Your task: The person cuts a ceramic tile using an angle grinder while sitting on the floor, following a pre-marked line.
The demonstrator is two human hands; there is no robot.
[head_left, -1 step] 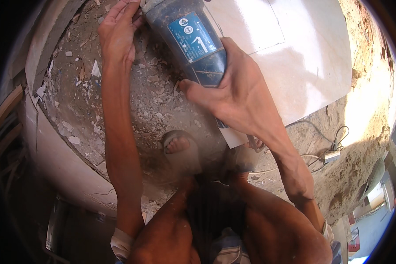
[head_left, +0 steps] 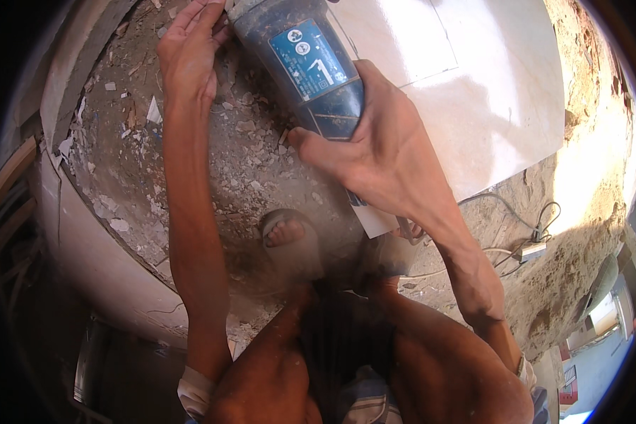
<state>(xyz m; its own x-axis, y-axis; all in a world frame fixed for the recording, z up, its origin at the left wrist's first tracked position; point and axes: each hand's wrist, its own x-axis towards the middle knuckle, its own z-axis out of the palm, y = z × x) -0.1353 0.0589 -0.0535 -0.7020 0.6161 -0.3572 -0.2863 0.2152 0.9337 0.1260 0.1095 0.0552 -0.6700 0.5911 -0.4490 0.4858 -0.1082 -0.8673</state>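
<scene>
My right hand is closed round the rear of a dusty dark-blue power tool with a teal label, which looks like an angle grinder. My left hand is at the top edge, beside the tool's front end, its fingers curled; what they grip there is hidden or cut off. A large pale tile lies to the right of the tool, with a thin line marked on it. A small white piece shows below my right hand. Haze, apparently dust, hangs over my sandalled foot.
Broken chips and rubble cover the rough ground. A pale curved ledge borders the left, with dark slats beyond it. A cable runs to a small white socket box at right, on sunlit sandy ground.
</scene>
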